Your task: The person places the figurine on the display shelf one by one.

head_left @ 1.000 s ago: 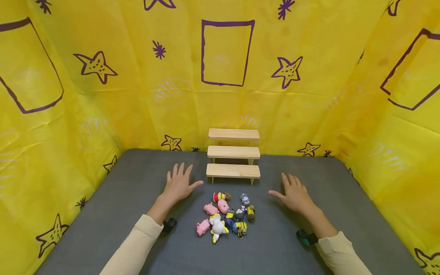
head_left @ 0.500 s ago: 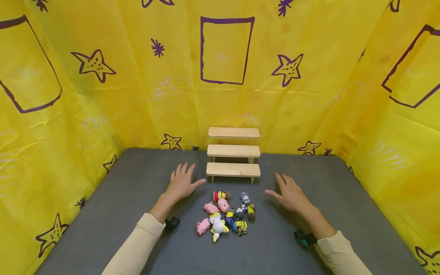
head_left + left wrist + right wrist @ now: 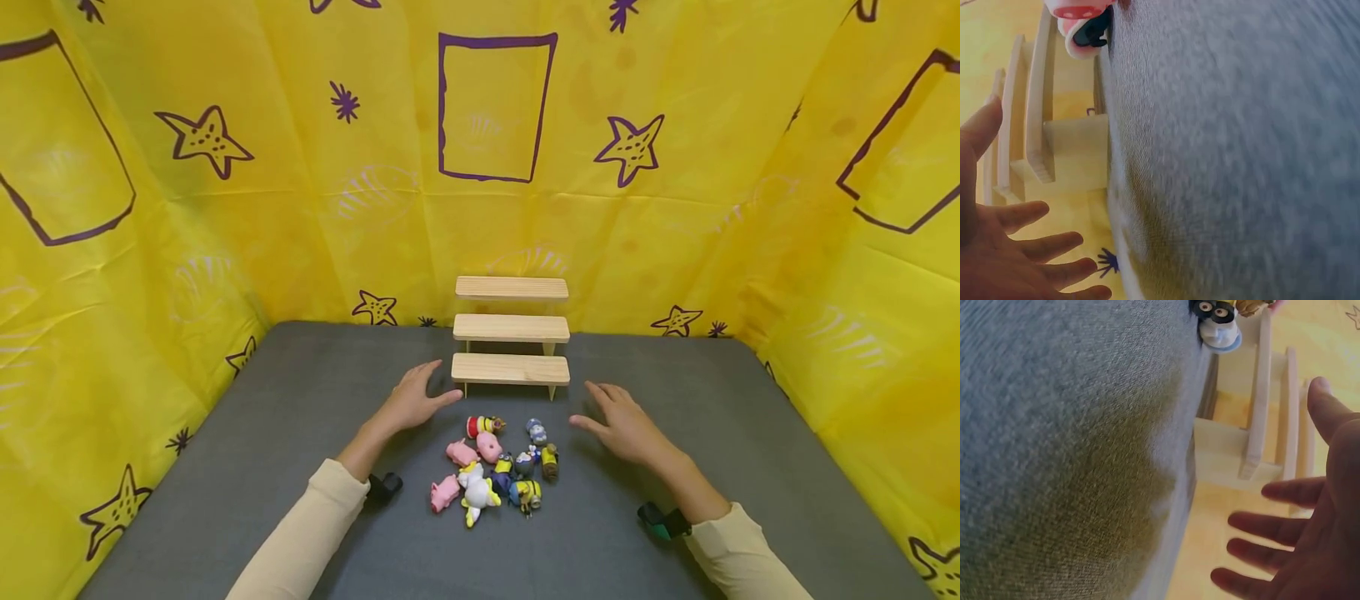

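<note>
A pile of small toy figures [image 3: 495,467] lies on the grey table [image 3: 225,467]: pink pigs, yellow minions, a white unicorn [image 3: 476,495]. Behind it stands a three-step wooden riser [image 3: 511,369], all steps bare. My left hand [image 3: 415,401] hovers left of the pile near the lowest step's left end, fingers spread and holding nothing. My right hand [image 3: 618,423] hovers right of the pile, fingers straight, holding nothing. The left wrist view shows the left hand [image 3: 1004,250] below the wooden riser [image 3: 1041,119]. The right wrist view shows the right hand [image 3: 1310,537] spread beside the wooden riser [image 3: 1260,406].
Yellow cloth walls [image 3: 495,192] with purple stars and rectangles close in the table on the left, back and right. Black wrist straps [image 3: 384,487] sit at both cuffs. Bare grey surface lies on both sides of the toys.
Both hands have drifted inward toward the toy pile and the riser. The left hand has risen and moved right; the right hand has moved left. No toy has moved.
</note>
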`<action>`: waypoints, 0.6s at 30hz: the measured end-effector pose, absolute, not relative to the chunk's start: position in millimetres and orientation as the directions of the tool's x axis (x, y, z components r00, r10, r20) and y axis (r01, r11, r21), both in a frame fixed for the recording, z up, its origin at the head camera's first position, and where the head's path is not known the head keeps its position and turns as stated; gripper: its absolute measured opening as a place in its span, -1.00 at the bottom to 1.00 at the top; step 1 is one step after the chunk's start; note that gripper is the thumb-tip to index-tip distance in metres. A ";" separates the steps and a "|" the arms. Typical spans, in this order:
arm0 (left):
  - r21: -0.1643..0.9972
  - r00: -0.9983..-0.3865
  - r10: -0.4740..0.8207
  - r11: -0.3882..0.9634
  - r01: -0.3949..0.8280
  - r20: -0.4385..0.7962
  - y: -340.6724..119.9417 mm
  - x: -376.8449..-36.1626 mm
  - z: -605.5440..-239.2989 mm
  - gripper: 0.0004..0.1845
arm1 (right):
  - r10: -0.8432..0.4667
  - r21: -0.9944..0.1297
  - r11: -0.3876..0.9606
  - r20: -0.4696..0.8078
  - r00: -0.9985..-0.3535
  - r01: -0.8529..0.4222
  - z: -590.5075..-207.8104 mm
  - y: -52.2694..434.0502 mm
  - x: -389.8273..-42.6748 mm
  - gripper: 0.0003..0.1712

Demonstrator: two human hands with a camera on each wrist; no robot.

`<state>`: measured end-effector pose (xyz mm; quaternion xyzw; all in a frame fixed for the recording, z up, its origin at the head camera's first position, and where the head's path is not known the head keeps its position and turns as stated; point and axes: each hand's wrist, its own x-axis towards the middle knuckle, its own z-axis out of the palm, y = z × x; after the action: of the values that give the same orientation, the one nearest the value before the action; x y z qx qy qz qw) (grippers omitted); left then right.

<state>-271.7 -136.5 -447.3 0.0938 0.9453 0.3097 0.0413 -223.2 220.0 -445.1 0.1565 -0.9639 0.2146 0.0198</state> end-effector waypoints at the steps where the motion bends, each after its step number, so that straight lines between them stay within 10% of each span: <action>1: 0.613 -0.980 0.200 0.777 0.143 -0.025 -135.2 -272.2 -447.5 -0.11 | -0.303 -0.416 0.851 0.109 -0.947 -0.320 -445.0 219.3 -223.4 -0.13; 18: 0.817 -0.998 0.031 0.574 0.062 0.053 -117.3 -282.9 -456.5 -0.29 | -0.568 -0.520 0.673 0.092 -0.818 -0.526 -449.1 208.6 -219.2 -0.42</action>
<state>-282.9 -117.3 -456.5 0.0262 0.8869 0.4609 -0.0164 -219.2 208.6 -449.1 0.2991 -0.9139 0.2717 -0.0387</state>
